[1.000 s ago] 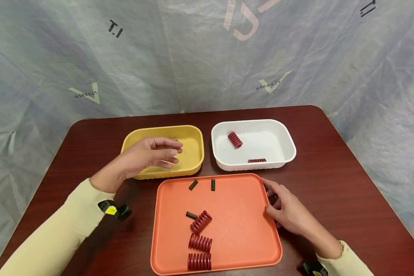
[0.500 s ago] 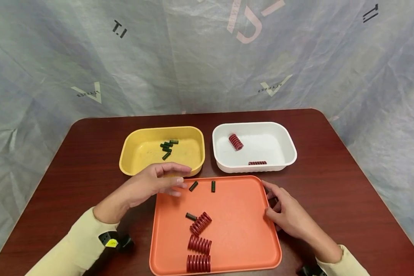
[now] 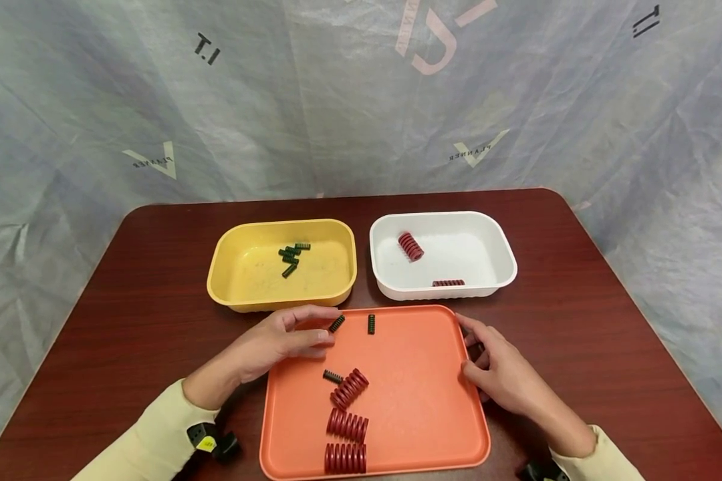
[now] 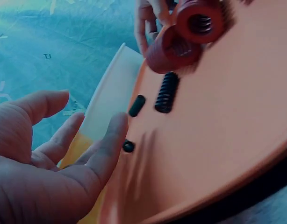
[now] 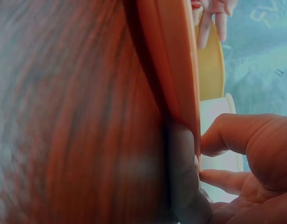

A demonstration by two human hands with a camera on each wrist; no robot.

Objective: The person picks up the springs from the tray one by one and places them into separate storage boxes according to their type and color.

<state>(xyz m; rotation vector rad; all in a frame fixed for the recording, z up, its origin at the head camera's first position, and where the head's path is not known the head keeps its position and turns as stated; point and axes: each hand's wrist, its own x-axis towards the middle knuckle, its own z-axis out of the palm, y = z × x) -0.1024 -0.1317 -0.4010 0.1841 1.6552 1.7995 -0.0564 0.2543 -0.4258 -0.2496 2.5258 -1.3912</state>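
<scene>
My left hand [image 3: 285,344] is over the far left corner of the orange tray [image 3: 421,401]. Its thumb and fingers are spread apart around a small dark green spring [image 3: 337,324], with a gap visible in the left wrist view. Another green spring [image 3: 371,324] lies to the right on the tray. Nearer the front, a third small spring [image 3: 333,376] touches a large red spring [image 3: 349,389], and two more red springs [image 3: 347,425] lie below. My right hand [image 3: 502,364] grips the tray's right rim, thumb on top and a finger [image 5: 183,172] beneath the edge.
Behind the tray stand a yellow bin [image 3: 241,267] holding several green springs [image 3: 290,260] and a white bin [image 3: 469,250] holding two red springs [image 3: 410,246]. All rest on a dark red wooden table [image 3: 577,300], with a grey sheet [image 3: 337,100] hanging behind.
My left hand has come from over the yellow bin down and right to the small green spring on the tray, uncovering the bin's springs. My right hand stays at the rim.
</scene>
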